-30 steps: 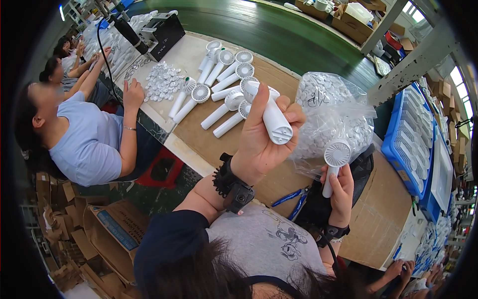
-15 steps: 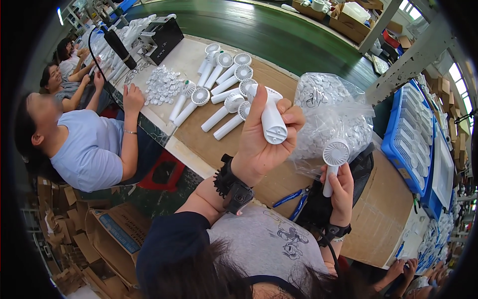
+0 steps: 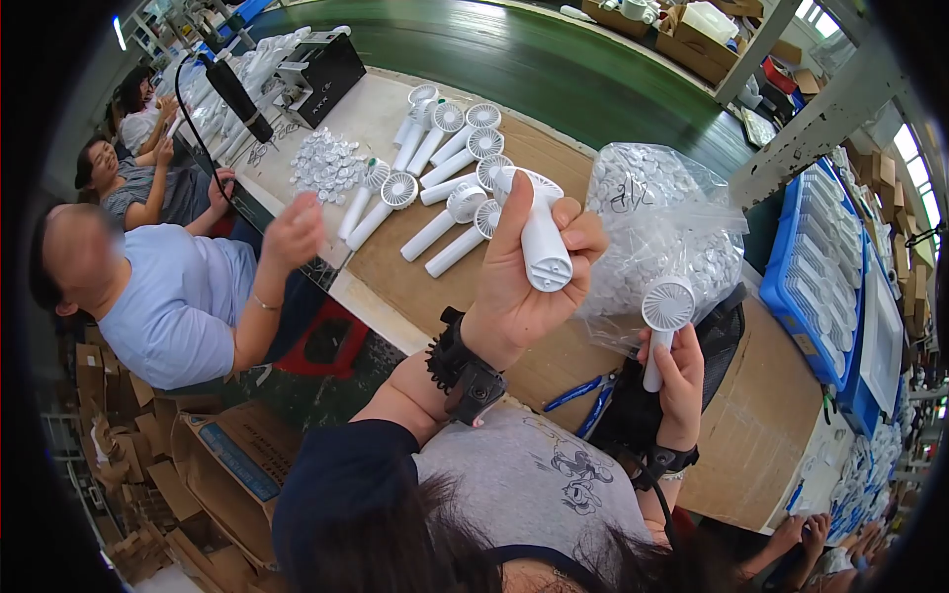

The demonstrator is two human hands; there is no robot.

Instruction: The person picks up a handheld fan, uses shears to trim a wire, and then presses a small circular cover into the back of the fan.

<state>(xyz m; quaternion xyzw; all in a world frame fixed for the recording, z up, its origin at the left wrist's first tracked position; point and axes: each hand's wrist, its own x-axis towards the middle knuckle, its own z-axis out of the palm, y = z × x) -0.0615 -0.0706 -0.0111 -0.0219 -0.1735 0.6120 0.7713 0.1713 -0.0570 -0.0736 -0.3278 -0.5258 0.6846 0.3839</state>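
My left hand [image 3: 529,272] is closed around a white handheld fan [image 3: 546,247], raised above the table with its handle end tilted toward me. In my right hand [image 3: 679,381] is a second white handheld fan [image 3: 668,304], its round grille up and its handle between thumb and fingers. Several more white handheld fans [image 3: 425,235] lie in a group on the cardboard sheet [image 3: 390,287] beyond my left hand. Behind my right hand stands a clear plastic bag [image 3: 652,212] full of small white round parts. A pair of blue-handled pliers [image 3: 593,397] lies between my hands.
Loose white round parts [image 3: 326,166] are piled at the left, near a black box-shaped device [image 3: 321,81] and a hanging black power screwdriver [image 3: 235,99]. A co-worker [image 3: 178,296] sits at the left. A green conveyor belt [image 3: 494,54] runs behind; blue trays [image 3: 806,277] stand at the right.
My hands and both fans stay nearly where they were. The nearest co-worker leans back, and that person's raised hand has moved toward me, away from the pile of parts.
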